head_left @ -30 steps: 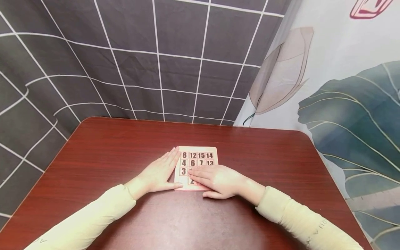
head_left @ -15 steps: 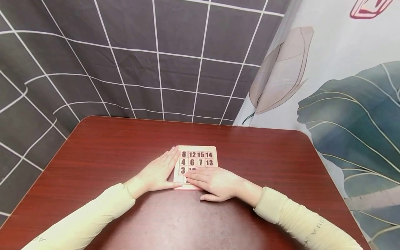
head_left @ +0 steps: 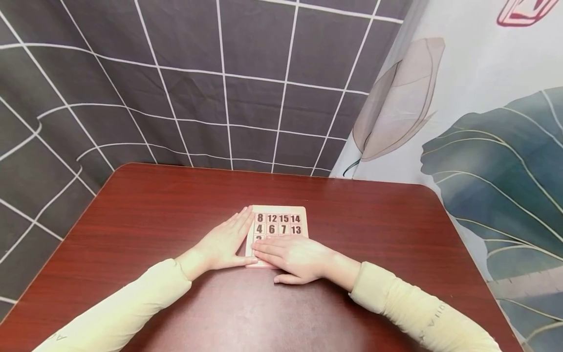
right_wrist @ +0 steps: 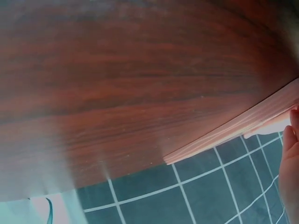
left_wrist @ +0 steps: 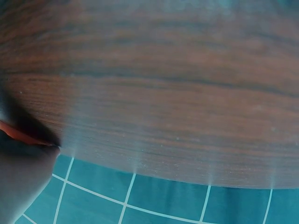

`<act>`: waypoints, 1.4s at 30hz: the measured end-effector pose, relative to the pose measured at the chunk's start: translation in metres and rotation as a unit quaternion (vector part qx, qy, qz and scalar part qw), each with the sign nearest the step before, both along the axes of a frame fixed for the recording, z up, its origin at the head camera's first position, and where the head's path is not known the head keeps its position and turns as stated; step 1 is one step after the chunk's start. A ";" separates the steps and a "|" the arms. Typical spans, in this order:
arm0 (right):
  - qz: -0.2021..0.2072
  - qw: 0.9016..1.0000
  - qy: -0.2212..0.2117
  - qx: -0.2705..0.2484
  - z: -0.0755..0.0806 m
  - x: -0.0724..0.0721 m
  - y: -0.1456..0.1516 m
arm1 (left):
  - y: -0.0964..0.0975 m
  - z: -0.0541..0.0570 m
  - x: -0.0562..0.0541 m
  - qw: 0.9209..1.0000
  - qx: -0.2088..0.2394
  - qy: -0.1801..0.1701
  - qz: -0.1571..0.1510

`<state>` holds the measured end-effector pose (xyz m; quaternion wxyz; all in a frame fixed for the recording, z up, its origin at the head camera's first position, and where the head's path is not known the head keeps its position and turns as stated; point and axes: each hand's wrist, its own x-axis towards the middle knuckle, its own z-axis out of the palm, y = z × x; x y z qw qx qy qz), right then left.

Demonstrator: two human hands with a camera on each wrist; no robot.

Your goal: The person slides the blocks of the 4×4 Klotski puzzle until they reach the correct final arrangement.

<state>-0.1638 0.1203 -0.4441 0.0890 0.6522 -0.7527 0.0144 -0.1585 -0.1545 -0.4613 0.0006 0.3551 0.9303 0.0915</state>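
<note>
A number slide puzzle [head_left: 281, 209] lies flat on the table, its pale frame holding square tiles with black numerals. Its top row reads 8, 12, 15, 14, and 4, 6, 7, 13 show below. My left hand [head_left: 222, 244] lies along the puzzle's left side, fingers straight and thumb at the near left corner. Across the lower rows my right hand [head_left: 294, 255] rests with extended fingers, its fingertips close to the left border; most tiles there are hidden. The right wrist view shows the puzzle's side edge [right_wrist: 219, 135] beside the fingers.
The reddish-brown wooden table [head_left: 154, 210] reaches back to a dark curtain [head_left: 184, 88] with white grid lines. A pale curtain [head_left: 475, 63] with large leaf prints hangs along the right side.
My right hand has slid left across the puzzle's lower rows, its fingertips now nearer the left border and covering more of the 3 tile. The left hand has stayed in place.
</note>
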 end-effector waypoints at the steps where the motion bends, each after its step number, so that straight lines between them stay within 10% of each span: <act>1: -0.003 1.000 0.000 -0.001 0.001 0.001 0.002 | 0.000 0.000 0.000 1.000 0.000 0.001 0.000; 20: -0.014 1.000 0.004 -0.017 -0.001 0.010 0.060 | 0.002 0.000 -0.001 1.000 -0.002 0.000 0.005; 42: 0.006 1.000 0.021 -0.011 -0.006 0.006 0.032 | 0.002 0.000 0.000 1.000 -0.002 -0.003 0.004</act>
